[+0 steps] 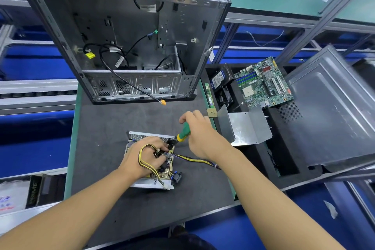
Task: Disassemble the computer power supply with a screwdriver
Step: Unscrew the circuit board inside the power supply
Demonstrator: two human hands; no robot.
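The opened power supply (150,184), a small metal box with its circuit board and yellow and black cables exposed, lies on the dark mat (113,128) in front of me. My left hand (145,155) lies on the board and grips the cable bundle. My right hand (199,134) holds a screwdriver (183,132) with a green and yellow handle, slanting down toward the box's far right corner. Its tip is hidden inside the box.
An empty computer case (121,32) stands open at the back of the mat. To the right a black tray (292,174) holds a motherboard (263,83), a hard drive (218,79), a bent metal cover (247,128) and a large case side panel (332,111).
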